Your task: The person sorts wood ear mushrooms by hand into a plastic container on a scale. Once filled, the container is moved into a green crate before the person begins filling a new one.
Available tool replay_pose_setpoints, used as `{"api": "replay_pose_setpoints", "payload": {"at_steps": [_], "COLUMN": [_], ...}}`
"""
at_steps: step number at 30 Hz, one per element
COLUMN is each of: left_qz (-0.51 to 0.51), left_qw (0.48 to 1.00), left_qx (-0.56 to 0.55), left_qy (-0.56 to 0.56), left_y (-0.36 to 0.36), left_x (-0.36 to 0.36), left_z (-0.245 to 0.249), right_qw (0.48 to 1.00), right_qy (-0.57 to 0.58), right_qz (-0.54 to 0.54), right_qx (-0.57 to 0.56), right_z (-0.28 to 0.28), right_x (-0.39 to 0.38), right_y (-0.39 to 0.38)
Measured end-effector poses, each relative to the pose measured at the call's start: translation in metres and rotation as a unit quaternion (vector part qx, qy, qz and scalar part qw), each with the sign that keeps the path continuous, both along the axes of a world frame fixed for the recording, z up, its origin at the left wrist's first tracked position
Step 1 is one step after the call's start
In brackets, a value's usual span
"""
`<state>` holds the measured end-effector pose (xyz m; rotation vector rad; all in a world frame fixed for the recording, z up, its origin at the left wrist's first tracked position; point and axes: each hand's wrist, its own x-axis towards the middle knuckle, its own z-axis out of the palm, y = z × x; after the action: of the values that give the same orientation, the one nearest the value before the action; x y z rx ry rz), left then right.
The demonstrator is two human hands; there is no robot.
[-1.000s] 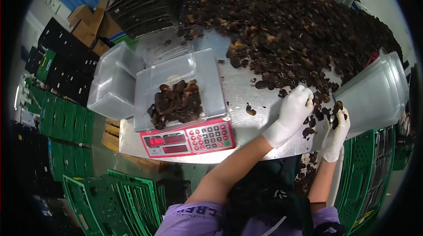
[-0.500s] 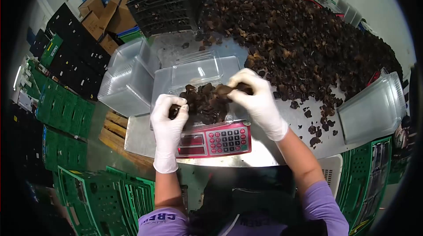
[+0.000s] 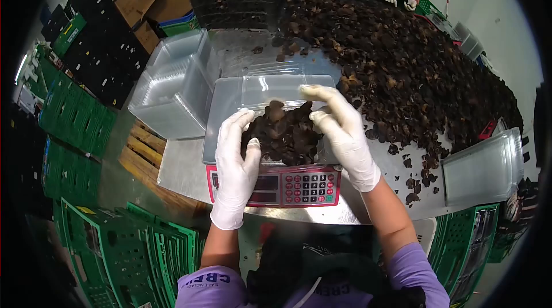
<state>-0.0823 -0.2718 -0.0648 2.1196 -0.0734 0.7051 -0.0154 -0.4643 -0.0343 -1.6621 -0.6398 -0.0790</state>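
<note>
Steel table [image 3: 184, 164] is carrying a heap of dark pieces [image 3: 402, 60] over its far right, spreading toward the right edge. Black crate [image 3: 241, 0] is sitting near the far left corner. Clear tub stack [image 3: 175, 89] is standing at the left edge. Red scale [image 3: 310, 187] is resting by the near edge, supporting an open clear container [image 3: 267, 90] with dark clump [image 3: 287, 135] inside. Left hand [image 3: 249, 128] is curving half-open, thumb apart, at the clump's left. Right hand [image 3: 309, 103] is spreading wider at its right. Can't tell whether either is gripping anything.
</note>
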Motion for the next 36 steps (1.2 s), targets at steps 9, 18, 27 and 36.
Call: {"api": "replay_pose_setpoints", "payload": {"at_steps": [9, 18, 27, 36], "left_qz": [0.061, 0.056, -0.1, -0.257], "left_qw": [0.992, 0.983, 0.854, 0.905], "left_qx": [-0.115, -0.154, -0.456, -0.315], "left_qy": [-0.007, 0.085, 0.23, 0.122], "left_y": [0.041, 0.065, 0.087, 0.074], "left_x": [-0.005, 0.037, 0.124, 0.063], "left_z": [0.006, -0.006, -0.04, 0.011], "right_qw": [0.986, 0.979, 0.925, 0.872], "right_qy": [0.076, 0.115, 0.377, 0.417], "right_qz": [-0.127, -0.151, 0.041, 0.148], "right_qx": [0.083, 0.072, 0.006, 0.207], "right_z": [-0.027, -0.046, -0.044, -0.058], "right_x": [0.006, -0.007, -0.05, -0.044], "right_y": [-0.032, -0.043, -0.063, -0.059]}}
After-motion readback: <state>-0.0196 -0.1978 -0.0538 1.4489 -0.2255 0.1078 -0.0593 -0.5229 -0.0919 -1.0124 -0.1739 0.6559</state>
